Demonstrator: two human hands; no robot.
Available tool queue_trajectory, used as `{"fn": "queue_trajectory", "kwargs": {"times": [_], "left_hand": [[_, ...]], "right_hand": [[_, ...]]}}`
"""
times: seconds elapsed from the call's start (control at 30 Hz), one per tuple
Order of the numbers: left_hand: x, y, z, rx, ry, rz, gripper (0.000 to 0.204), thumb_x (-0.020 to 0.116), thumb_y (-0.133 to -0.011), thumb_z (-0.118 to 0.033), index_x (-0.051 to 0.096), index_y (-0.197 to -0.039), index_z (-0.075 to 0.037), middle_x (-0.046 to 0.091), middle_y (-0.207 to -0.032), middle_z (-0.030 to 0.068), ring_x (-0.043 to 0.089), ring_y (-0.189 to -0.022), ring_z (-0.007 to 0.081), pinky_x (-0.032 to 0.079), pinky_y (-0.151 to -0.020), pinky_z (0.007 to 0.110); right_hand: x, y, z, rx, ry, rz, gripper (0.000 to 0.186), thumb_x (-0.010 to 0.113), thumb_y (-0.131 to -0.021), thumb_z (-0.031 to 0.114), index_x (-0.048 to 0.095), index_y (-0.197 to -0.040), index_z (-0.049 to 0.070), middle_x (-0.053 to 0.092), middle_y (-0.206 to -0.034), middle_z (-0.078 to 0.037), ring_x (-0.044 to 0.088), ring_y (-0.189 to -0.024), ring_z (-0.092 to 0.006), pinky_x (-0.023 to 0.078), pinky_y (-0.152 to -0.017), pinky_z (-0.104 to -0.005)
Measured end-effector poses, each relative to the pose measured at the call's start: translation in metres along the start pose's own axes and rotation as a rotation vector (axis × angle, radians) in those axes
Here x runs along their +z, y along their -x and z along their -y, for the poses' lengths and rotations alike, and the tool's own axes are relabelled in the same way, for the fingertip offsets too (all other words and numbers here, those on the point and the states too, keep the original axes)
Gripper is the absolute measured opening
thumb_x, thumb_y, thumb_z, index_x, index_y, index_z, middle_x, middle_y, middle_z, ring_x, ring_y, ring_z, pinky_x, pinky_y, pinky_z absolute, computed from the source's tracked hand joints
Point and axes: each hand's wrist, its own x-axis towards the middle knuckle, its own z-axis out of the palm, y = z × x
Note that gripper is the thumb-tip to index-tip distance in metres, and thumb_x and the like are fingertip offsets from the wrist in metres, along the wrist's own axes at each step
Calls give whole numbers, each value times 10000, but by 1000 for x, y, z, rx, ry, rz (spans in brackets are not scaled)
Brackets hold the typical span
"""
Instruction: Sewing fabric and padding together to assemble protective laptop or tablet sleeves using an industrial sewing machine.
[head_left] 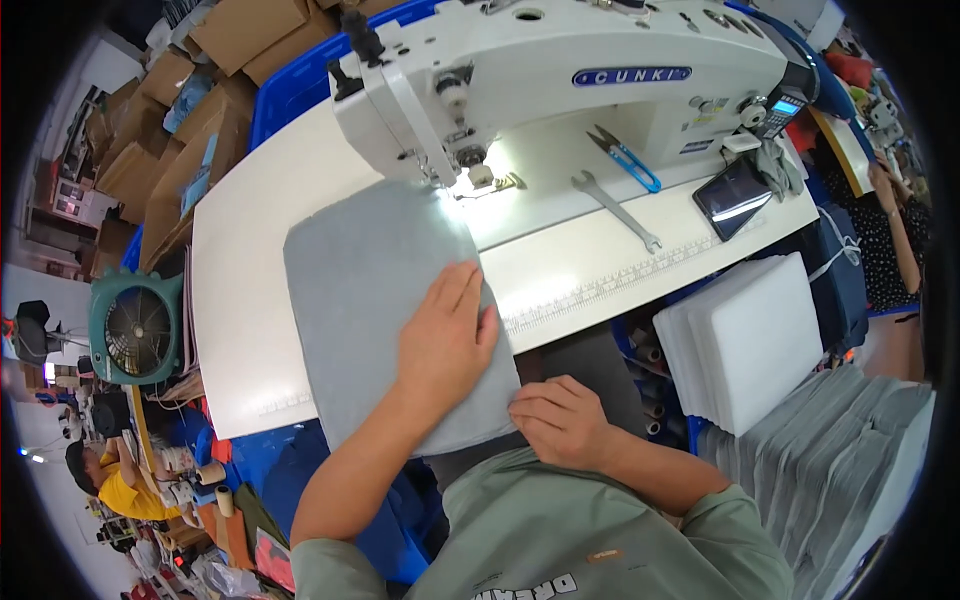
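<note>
A grey padded fabric piece (pixel 355 300) with rounded corners lies on the white sewing table (pixel 240 240), its far edge under the needle area of a white sewing machine (pixel 530 70), where a lamp glows. My left hand (pixel 445 350) lies flat on the fabric near its right side, fingers extended. My right hand (pixel 560 420) has curled fingers closed on the fabric's lower right edge at the table front.
Scissors (pixel 625 160), a wrench (pixel 615 210) and a phone (pixel 730 200) lie right. White foam sheets (pixel 750 330) and grey stacked pieces (pixel 810 460) sit below right. A fan (pixel 135 330) and boxes (pixel 180 150) are left. Other people (pixel 140 490) sit on both sides.
</note>
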Motion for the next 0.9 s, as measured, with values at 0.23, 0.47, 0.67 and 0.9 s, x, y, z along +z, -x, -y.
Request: {"fn": "queue_trajectory", "kwargs": {"times": [0.23, 0.47, 0.67, 0.9], "left_hand": [[9, -26, 8, 32, -159, -26, 387, 688, -946, -146, 660, -1297, 15, 649, -1402, 132, 636, -1312, 315, 580, -991, 394], [13, -47, 24, 65, -235, -9, 386, 667, -961, -142, 651, -1303, 38, 645, -1412, 144, 640, -1307, 314, 582, -995, 388], [16, -59, 36, 75, -229, -52, 363, 658, -966, -123, 652, -1292, 35, 659, -1371, 166, 639, -1305, 318, 583, -992, 404], [18, -55, 35, 14, -186, -47, 315, 662, -968, -125, 688, -1250, 12, 678, -1333, 154, 649, -1278, 333, 582, -976, 421]], "right_hand": [[-4, -25, -18, -41, 25, -37, 138, 753, -780, 36, 710, -908, 9, 701, -1010, -79, 693, -972, -244, 533, -780, -364], [-1, -50, -34, -41, 26, -19, 145, 771, -762, 21, 697, -887, 16, 696, -987, -75, 696, -950, -225, 517, -713, -342], [4, -63, -45, -12, 62, -14, 156, 775, -766, 37, 695, -900, 26, 691, -997, -70, 685, -921, -222, 501, -699, -334], [6, -69, -40, 19, 114, -28, 134, 767, -771, 50, 683, -875, 48, 688, -999, -57, 667, -873, -217, 509, -715, -343]]}}
